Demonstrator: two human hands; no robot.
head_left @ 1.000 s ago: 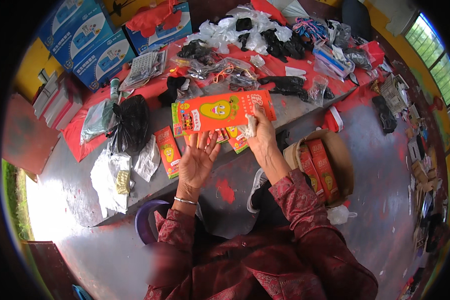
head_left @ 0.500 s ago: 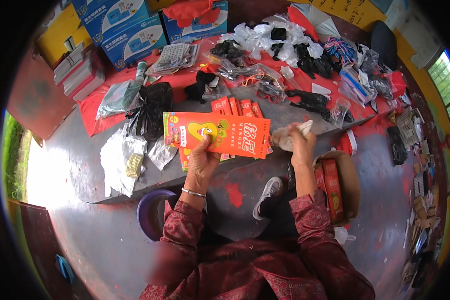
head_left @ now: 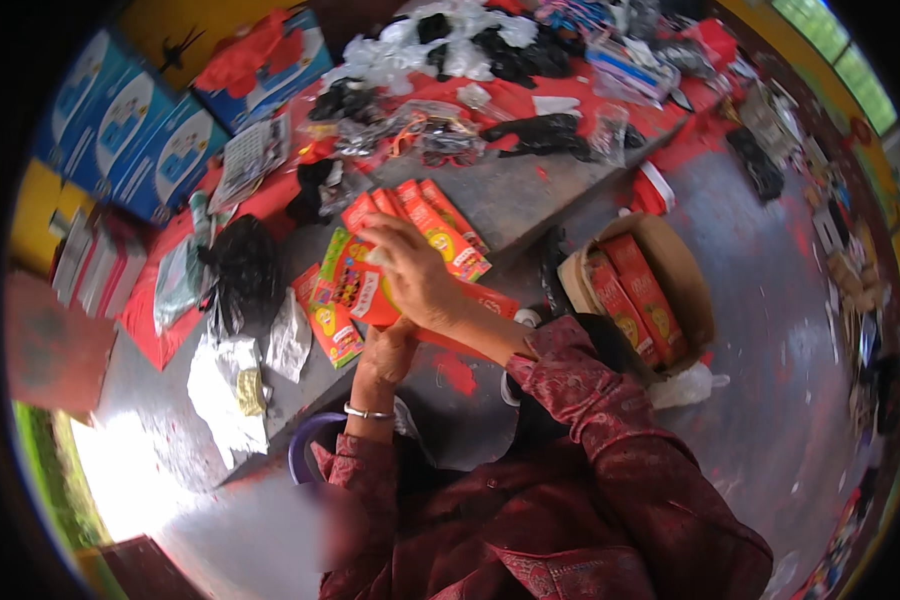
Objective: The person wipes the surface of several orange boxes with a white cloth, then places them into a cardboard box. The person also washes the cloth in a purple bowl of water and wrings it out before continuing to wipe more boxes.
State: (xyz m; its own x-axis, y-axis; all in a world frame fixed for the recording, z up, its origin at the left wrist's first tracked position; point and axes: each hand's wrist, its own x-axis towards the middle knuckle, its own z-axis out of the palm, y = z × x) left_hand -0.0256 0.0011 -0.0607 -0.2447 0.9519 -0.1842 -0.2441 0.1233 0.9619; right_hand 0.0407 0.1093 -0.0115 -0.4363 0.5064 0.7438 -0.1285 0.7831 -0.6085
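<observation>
My left hand (head_left: 388, 352) grips a flat red cardboard packet (head_left: 354, 283) from below, holding it tilted above the near edge of the table. The packet has coloured cartoon pictures and runs from the left end out to the right behind my right wrist. Over its left end lies my right hand (head_left: 420, 280), fingers bent, with a scrap of white cloth (head_left: 377, 257) showing beneath them; most of the cloth is hidden. More red packets (head_left: 454, 240) lie fanned out just beyond my hands. Another packet (head_left: 335, 330) lies to the left, near the table edge.
A cardboard box (head_left: 698, 300) holding red packets stands to my right. A purple basin (head_left: 305, 445) is at lower left. Black bag (head_left: 242, 265), white wrapping (head_left: 228, 395) and heaped plastic bags (head_left: 400, 55) cover parts of the grey table (head_left: 510, 205). Blue boxes (head_left: 120, 120) stand at far left.
My right hand has come leftward with the white cloth onto the packet's left end. The packet has tilted and dropped lower. The whole view has swung to the right.
</observation>
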